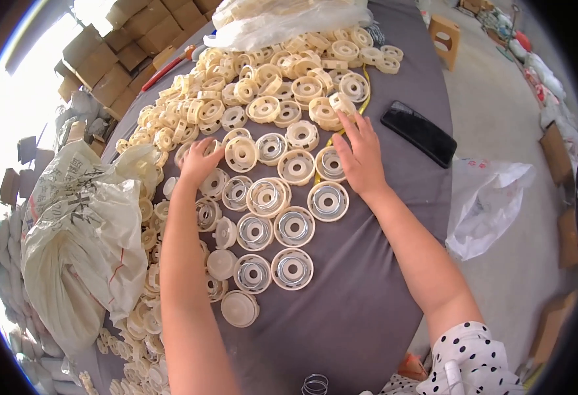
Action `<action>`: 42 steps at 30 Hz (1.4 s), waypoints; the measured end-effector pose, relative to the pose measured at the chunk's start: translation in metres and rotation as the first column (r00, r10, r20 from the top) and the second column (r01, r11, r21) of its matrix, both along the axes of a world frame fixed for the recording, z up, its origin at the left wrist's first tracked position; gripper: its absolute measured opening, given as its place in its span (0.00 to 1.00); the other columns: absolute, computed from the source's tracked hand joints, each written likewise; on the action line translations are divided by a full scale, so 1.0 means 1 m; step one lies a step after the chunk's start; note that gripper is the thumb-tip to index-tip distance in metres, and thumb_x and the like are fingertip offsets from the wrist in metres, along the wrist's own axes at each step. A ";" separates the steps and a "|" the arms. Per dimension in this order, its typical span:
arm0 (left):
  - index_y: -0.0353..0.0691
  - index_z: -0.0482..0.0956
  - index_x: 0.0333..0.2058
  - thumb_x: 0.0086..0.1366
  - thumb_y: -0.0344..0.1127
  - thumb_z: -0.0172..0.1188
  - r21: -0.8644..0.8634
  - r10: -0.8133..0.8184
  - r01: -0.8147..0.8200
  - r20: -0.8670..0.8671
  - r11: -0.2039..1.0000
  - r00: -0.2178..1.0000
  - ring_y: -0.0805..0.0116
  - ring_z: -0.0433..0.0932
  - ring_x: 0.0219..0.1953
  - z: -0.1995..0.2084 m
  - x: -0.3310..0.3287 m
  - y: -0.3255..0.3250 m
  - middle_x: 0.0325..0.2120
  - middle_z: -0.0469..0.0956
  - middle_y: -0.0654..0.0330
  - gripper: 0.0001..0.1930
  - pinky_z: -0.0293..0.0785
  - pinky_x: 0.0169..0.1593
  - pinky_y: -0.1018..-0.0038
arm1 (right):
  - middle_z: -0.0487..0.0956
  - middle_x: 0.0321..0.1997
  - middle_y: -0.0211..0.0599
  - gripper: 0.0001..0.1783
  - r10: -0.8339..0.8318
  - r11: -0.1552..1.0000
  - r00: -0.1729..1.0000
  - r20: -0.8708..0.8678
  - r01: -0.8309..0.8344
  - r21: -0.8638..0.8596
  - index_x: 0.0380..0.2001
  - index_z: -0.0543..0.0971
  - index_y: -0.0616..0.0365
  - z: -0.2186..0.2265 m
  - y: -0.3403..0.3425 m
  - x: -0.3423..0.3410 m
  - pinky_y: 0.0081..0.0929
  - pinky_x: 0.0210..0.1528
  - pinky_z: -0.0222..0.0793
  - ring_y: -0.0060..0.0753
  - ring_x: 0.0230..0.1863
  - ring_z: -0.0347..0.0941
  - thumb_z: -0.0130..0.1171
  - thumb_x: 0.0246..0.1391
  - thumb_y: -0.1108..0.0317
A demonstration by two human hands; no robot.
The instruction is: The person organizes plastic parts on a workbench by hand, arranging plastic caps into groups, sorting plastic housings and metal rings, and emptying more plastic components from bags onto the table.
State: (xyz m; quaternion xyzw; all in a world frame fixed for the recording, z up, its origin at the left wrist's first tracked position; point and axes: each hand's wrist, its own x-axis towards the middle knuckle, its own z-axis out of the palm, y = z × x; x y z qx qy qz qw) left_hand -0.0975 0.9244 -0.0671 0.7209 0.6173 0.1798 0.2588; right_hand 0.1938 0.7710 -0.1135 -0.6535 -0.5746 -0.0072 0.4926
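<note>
My left hand (200, 162) reaches into the left side of the cream plastic rings, its fingers curled around a small ring (214, 147), which is partly hidden. My right hand (362, 157) has its fingers spread, the fingertips at a ring (341, 103) resting on another at the pile's edge. Below its thumb lies a ring with a metal insert (331, 163). Rows of such rings lie between my forearms, several with shiny metal discs inside, like the one nearest me (293, 268). A closed round cap (240, 309) sits at the near end.
A large heap of cream rings (262, 72) covers the far table under clear plastic. A white woven sack (81, 243) stands left. A black phone (419, 133) and yellow tape (366, 85) lie to the right. A metal spring (314, 384) sits at the near edge.
</note>
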 end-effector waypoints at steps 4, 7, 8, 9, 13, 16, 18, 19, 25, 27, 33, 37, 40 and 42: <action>0.42 0.73 0.53 0.55 0.55 0.60 -0.005 -0.151 0.175 0.480 0.985 0.864 0.64 0.69 0.54 0.008 0.019 -0.009 0.51 0.71 0.56 0.31 0.60 0.58 0.70 | 0.58 0.63 0.61 0.30 -0.009 1.000 1.000 -0.012 0.009 -0.009 0.60 0.66 0.48 0.001 -0.003 0.005 0.53 0.64 0.44 0.66 0.64 0.50 0.48 0.56 0.47; 0.42 0.75 0.51 0.53 0.56 0.61 0.095 -0.180 0.155 0.382 0.983 0.906 0.60 0.64 0.59 0.013 0.057 -0.016 0.60 0.60 0.54 0.31 0.59 0.61 0.67 | 0.56 0.64 0.61 0.34 -0.008 0.997 1.000 0.024 0.010 -0.082 0.60 0.66 0.45 0.001 -0.001 0.010 0.51 0.64 0.44 0.64 0.65 0.51 0.52 0.52 0.44; 0.43 0.75 0.52 0.51 0.58 0.63 0.016 -0.267 0.272 0.248 0.962 0.931 0.58 0.61 0.61 0.014 0.065 -0.019 0.62 0.56 0.54 0.33 0.58 0.62 0.66 | 0.55 0.65 0.60 0.36 0.019 0.991 0.999 0.043 -0.013 -0.131 0.60 0.66 0.43 0.002 -0.002 0.006 0.50 0.65 0.44 0.63 0.65 0.51 0.54 0.50 0.41; 0.44 0.74 0.52 0.48 0.60 0.64 -0.081 -0.360 0.370 0.116 0.925 0.926 0.57 0.58 0.63 0.017 0.070 -0.022 0.64 0.52 0.54 0.36 0.57 0.63 0.65 | 0.55 0.65 0.60 0.36 0.020 0.991 0.999 0.036 -0.015 -0.135 0.60 0.66 0.43 0.005 -0.003 0.005 0.50 0.65 0.44 0.63 0.65 0.51 0.54 0.50 0.41; 0.46 0.76 0.52 0.42 0.63 0.66 -0.225 -0.392 0.388 0.025 0.894 0.919 0.56 0.54 0.65 0.029 0.072 -0.036 0.64 0.52 0.54 0.39 0.56 0.64 0.63 | 0.56 0.66 0.56 0.39 0.198 0.965 0.979 0.053 -0.185 -0.187 0.57 0.71 0.43 0.015 -0.007 0.000 0.47 0.66 0.45 0.53 0.65 0.54 0.61 0.41 0.38; 0.46 0.78 0.48 0.39 0.66 0.65 -0.147 -0.460 0.438 -0.184 0.887 0.869 0.54 0.57 0.63 0.034 0.068 -0.060 0.64 0.52 0.54 0.40 0.54 0.64 0.62 | 0.61 0.64 0.50 0.34 0.412 0.879 0.910 -0.054 -0.412 -0.238 0.50 0.77 0.41 0.010 -0.011 -0.003 0.45 0.66 0.46 0.56 0.65 0.54 0.64 0.39 0.41; 0.46 0.78 0.49 0.39 0.66 0.65 -0.155 -0.464 0.440 -0.199 0.884 0.863 0.54 0.57 0.63 0.036 0.056 -0.075 0.64 0.52 0.54 0.40 0.54 0.64 0.62 | 0.61 0.65 0.49 0.33 0.444 0.869 0.894 0.053 -0.416 -0.267 0.50 0.77 0.41 0.008 -0.017 -0.013 0.45 0.67 0.46 0.57 0.65 0.54 0.64 0.39 0.41; 0.46 0.78 0.49 0.39 0.66 0.65 -0.165 -0.479 0.451 -0.228 0.877 0.848 0.53 0.57 0.63 0.038 0.047 -0.083 0.64 0.52 0.54 0.40 0.54 0.64 0.62 | 0.61 0.65 0.47 0.33 0.464 0.866 0.873 0.150 -0.412 -0.282 0.50 0.77 0.40 0.009 -0.022 -0.020 0.45 0.67 0.46 0.59 0.65 0.53 0.65 0.39 0.42; 0.44 0.78 0.48 0.39 0.64 0.67 -0.230 -0.437 0.398 -0.158 0.888 0.885 0.52 0.57 0.63 0.041 -0.007 -0.142 0.64 0.52 0.54 0.40 0.55 0.64 0.62 | 0.63 0.64 0.44 0.32 0.598 0.782 0.795 0.102 -0.551 -0.292 0.50 0.77 0.38 0.017 -0.060 -0.063 0.45 0.67 0.45 0.60 0.66 0.51 0.65 0.38 0.43; 0.42 0.79 0.47 0.39 0.62 0.68 -0.233 -0.454 0.412 -0.168 0.881 0.875 0.52 0.55 0.64 0.044 -0.023 -0.162 0.64 0.52 0.54 0.38 0.54 0.64 0.62 | 0.64 0.63 0.44 0.32 0.632 0.755 0.769 0.095 -0.583 -0.299 0.50 0.77 0.37 0.015 -0.076 -0.081 0.46 0.67 0.45 0.60 0.66 0.51 0.65 0.37 0.43; 0.44 0.78 0.48 0.42 0.57 0.69 -0.226 -0.430 0.383 -0.216 0.895 0.876 0.55 0.52 0.65 0.044 -0.063 -0.218 0.64 0.52 0.56 0.34 0.53 0.64 0.61 | 0.66 0.61 0.43 0.32 0.698 0.703 0.709 0.098 -0.654 -0.279 0.50 0.77 0.36 0.015 -0.115 -0.115 0.48 0.67 0.46 0.60 0.66 0.52 0.66 0.37 0.44; 0.44 0.78 0.48 0.43 0.57 0.68 -0.252 -0.414 0.364 -0.188 0.897 0.890 0.53 0.50 0.65 0.045 -0.085 -0.252 0.64 0.51 0.56 0.34 0.53 0.64 0.60 | 0.67 0.60 0.42 0.31 0.735 0.669 0.672 0.096 -0.694 -0.265 0.49 0.78 0.36 0.013 -0.138 -0.134 0.49 0.66 0.47 0.60 0.65 0.53 0.66 0.37 0.45; 0.45 0.78 0.48 0.43 0.57 0.69 -0.249 -0.404 0.356 -0.174 0.900 0.898 0.52 0.50 0.65 0.046 -0.101 -0.275 0.64 0.51 0.56 0.33 0.52 0.64 0.59 | 0.67 0.59 0.43 0.30 0.762 0.643 0.640 0.100 -0.728 -0.236 0.49 0.78 0.37 0.014 -0.153 -0.147 0.50 0.65 0.48 0.60 0.64 0.54 0.65 0.38 0.45; 0.47 0.79 0.47 0.44 0.58 0.68 -0.221 -0.426 0.385 -0.186 0.896 0.885 0.52 0.51 0.65 0.043 -0.121 -0.289 0.63 0.53 0.55 0.32 0.49 0.65 0.59 | 0.66 0.60 0.44 0.30 0.790 0.611 0.601 0.122 -0.756 -0.236 0.49 0.78 0.39 0.015 -0.163 -0.158 0.51 0.65 0.48 0.59 0.63 0.56 0.64 0.40 0.45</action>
